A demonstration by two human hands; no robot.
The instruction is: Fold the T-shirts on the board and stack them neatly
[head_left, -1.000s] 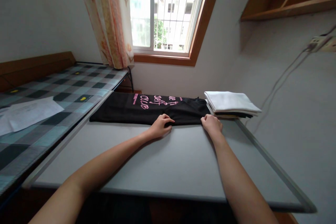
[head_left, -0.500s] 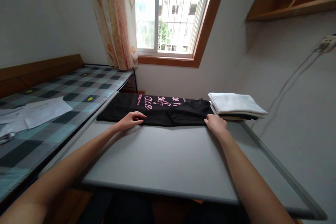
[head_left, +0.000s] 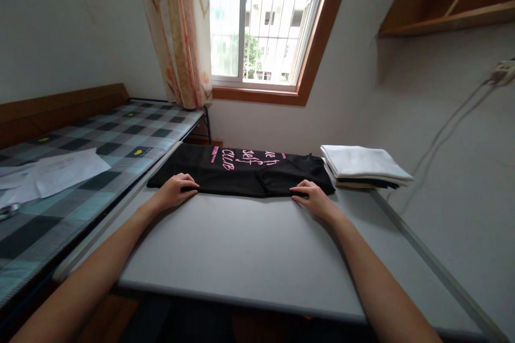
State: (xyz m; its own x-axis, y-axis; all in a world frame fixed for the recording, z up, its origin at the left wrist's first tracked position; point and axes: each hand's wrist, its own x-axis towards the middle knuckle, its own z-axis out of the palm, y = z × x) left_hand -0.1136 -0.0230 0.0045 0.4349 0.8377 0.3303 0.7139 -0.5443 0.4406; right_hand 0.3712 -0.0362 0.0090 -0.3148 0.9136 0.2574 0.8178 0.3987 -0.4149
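A black T-shirt point(head_left: 241, 171) with pink lettering lies folded into a long strip across the far part of the table. My left hand point(head_left: 177, 191) is closed on its near edge, left of the middle, thumb and fingers pinching the cloth. Farther right along that same edge, my right hand point(head_left: 311, 197) pinches the fabric as well. A folded sleeve seems to lie on top of the strip near the right hand. The undersides of the pinched cloth are hidden by my fingers.
A stack of folded clothes point(head_left: 366, 163), white on top, sits right of the T-shirt on the grey-white table point(head_left: 241, 252). At left is a bed with a checked mattress point(head_left: 120, 171) and papers point(head_left: 68, 174). A window, a curtain point(head_left: 181, 37) and a wall shelf point(head_left: 446, 21) surround the table.
My left hand has slid left along the near edge. My right hand has shifted left, away from the T-shirt's right end. The T-shirt stays almost in place.
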